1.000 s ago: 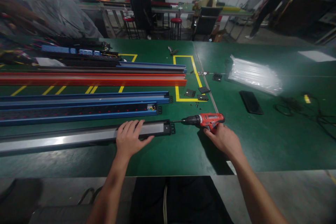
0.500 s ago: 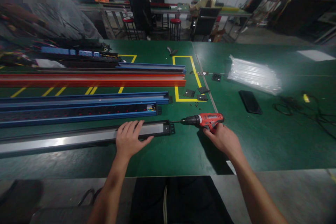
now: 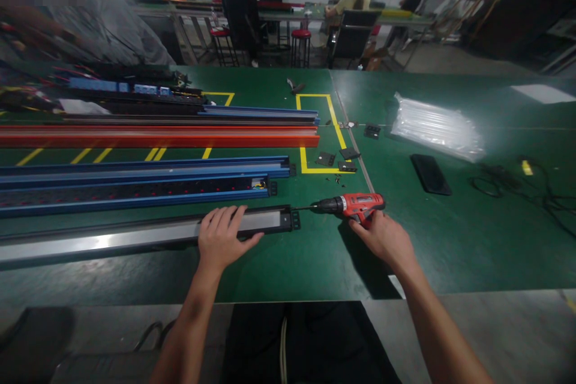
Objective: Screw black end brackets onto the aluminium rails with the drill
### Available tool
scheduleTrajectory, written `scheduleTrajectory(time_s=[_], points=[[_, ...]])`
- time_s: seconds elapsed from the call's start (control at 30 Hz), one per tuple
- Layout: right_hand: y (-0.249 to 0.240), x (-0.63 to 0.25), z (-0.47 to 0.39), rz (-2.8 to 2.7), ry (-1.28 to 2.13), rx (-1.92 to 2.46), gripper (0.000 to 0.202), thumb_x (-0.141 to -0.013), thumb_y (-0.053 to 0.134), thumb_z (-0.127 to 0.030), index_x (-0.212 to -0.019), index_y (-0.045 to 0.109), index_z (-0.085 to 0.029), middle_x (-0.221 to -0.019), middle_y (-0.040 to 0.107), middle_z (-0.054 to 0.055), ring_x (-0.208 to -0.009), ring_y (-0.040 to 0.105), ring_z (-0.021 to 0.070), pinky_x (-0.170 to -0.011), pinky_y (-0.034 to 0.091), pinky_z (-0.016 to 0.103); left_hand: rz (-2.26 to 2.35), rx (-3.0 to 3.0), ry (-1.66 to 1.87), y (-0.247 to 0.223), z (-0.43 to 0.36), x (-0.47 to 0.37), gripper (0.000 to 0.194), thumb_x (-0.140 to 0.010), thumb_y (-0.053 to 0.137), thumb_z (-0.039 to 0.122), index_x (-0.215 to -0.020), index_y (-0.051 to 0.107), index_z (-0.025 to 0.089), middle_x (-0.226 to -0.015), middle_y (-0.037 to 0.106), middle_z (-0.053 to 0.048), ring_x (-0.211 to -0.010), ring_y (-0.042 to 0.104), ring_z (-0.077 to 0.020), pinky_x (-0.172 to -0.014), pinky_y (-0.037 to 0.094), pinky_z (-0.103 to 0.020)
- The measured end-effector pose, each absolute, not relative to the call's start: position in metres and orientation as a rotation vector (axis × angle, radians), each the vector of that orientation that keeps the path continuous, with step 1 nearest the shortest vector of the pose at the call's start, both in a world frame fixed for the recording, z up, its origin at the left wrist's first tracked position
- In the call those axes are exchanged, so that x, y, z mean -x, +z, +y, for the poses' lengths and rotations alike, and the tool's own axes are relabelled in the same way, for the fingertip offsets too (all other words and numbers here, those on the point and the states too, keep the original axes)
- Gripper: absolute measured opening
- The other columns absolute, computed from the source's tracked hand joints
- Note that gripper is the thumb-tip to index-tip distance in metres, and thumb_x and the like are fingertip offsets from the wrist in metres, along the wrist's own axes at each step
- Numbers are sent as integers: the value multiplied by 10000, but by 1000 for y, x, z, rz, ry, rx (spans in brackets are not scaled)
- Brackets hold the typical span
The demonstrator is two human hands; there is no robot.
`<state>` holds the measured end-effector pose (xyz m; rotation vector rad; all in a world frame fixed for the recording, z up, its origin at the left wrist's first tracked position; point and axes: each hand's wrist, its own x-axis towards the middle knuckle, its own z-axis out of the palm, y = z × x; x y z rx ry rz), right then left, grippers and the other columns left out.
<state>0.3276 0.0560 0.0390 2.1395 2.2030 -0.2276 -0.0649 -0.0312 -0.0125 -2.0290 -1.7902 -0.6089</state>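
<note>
Red drill (image 3: 355,204) beside black rail (image 3: 148,236), same position as before

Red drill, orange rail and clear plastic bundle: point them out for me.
Red drill (image 3: 353,204): head view, red housing.
Orange rail (image 3: 159,141): head view, near side.
Clear plastic bundle (image 3: 435,128): head view, middle.

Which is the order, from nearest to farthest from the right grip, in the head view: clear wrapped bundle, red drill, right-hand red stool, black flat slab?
From the right grip:
1. Red drill: held in it.
2. Black flat slab: ahead, to the right.
3. Clear wrapped bundle: behind the slab.
4. Right-hand red stool: beyond the green table.
</note>
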Motion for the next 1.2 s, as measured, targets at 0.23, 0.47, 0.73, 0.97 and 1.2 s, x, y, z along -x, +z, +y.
scheduleTrajectory(time_s=[0.23,0.47,0.73,0.97,1.2], points=[[39,-327,57,2196,-222,-2130,667,-925,430,-696,-1096,655,-92,-994,743,242,-889,732,356,-720,506,403,-1796,2021,-575,-11,-31,64,681,-829,655,685,-1318,658,211,-1145,734,-145,-1078,664,-360,-1015,443,-517],[43,-325,57,2155,-235,-2122,650,-945,436,-683,-1101,641,-87,-1012,741,254,-913,733,364,-736,517,409,-1778,2020,-589,-11,-31,64,688,-825,658,691,-1297,670,190,-1142,734,-154,-1073,662,-360,-1015,448,-517],[44,-325,56,2191,-236,-2114,668,-944,410,-696,-1092,637,-86,-1014,737,248,-917,733,369,-739,512,411,-1773,2017,-591,-10,-30,64,694,-820,670,682,-1283,676,165,-1137,731,-170,-1070,665,-363,-1024,446,-518],[46,-323,56,2185,-214,-2084,609,-970,438,-643,-1112,618,-79,-1021,736,244,-940,733,354,-737,501,381,-1744,2011,-569,-11,-31,64,681,-834,657,684,-1298,656,185,-1145,730,-150,-1069,668,-344,-1024,451,-501],[49,-321,55,2153,-245,-2107,589,-972,443,-639,-1087,614,-87,-1023,733,235,-926,735,356,-743,498,396,-1750,2021,-568,-13,-30,65,697,-831,656,686,-1296,659,166,-1144,728,-158,-1075,665,-346,-1023,447,-503]])
